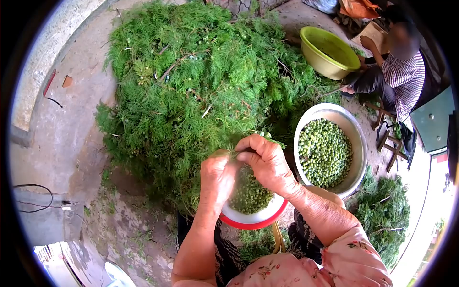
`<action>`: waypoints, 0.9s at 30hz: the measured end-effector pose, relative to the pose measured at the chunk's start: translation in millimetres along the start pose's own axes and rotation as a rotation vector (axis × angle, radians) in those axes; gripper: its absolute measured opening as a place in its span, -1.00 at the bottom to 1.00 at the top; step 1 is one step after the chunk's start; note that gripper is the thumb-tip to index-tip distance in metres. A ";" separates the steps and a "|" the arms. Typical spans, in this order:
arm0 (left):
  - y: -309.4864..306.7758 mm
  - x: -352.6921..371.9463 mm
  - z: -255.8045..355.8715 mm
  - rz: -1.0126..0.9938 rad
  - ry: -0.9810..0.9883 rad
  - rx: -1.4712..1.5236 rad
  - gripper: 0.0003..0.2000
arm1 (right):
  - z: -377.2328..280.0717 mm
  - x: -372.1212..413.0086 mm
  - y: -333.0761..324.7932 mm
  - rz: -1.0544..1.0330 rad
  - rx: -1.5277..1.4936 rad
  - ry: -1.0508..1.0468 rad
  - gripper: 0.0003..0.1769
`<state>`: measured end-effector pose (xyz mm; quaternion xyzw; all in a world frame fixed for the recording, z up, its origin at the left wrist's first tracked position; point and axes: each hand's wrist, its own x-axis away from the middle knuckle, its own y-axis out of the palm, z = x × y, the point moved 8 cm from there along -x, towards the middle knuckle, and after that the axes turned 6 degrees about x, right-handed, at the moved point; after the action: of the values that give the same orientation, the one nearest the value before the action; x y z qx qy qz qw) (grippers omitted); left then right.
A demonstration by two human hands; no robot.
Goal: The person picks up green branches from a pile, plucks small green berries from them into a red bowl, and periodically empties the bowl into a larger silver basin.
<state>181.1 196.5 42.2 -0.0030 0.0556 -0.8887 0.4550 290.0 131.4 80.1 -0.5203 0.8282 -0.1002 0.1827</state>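
Observation:
My left hand (217, 179) and my right hand (267, 165) meet above a white bowl with a red rim (255, 225), which holds small green berries (252, 196). The fingers of my right hand are pinched on a green sprig (234, 152). My left hand is partly blurred beside it, with its fingertips close to the same sprig; its grip is not clear. A big heap of feathery green branches (191, 95) lies just beyond both hands.
Right of my hands stands a large metal basin (361, 143) holding green berries. A yellow-green tub (330, 69) is farther back, near a seated person (401, 76) in a striped top. More cut branches (387, 210) lie at the right. A wooden stool (392, 146) stands there.

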 end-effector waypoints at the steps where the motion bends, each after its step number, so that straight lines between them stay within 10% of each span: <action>1: -0.1 2.1 9.9 -0.011 0.017 -0.103 -0.94 | 3.2 -0.6 0.7 0.000 -0.034 0.027 -0.83; 7: -3.9 1.9 4.5 0.016 -0.030 0.061 -0.86 | 33.4 0.0 6.4 -0.050 -0.602 0.484 -0.89; 13: -24.5 0.9 12.3 0.133 0.079 -0.125 -0.73 | 8.6 11.1 11.8 -0.453 -0.673 0.358 -0.87; 16: -30.9 2.0 32.4 0.257 0.271 -0.321 -0.73 | 6.1 23.7 20.6 -0.764 -0.188 0.146 -0.73; 22: 2.4 17.4 80.0 0.289 0.691 -0.875 -0.79 | 30.3 14.0 9.7 -0.281 -0.360 0.456 -0.36; 27: 28.2 26.7 76.8 0.197 0.825 -1.013 -0.73 | 51.2 15.0 9.8 -0.085 -0.400 0.506 -0.57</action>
<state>192.6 151.2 114.4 0.1291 0.6365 -0.6352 0.4180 296.9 123.5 26.8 -0.5386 0.8281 -0.0691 -0.1390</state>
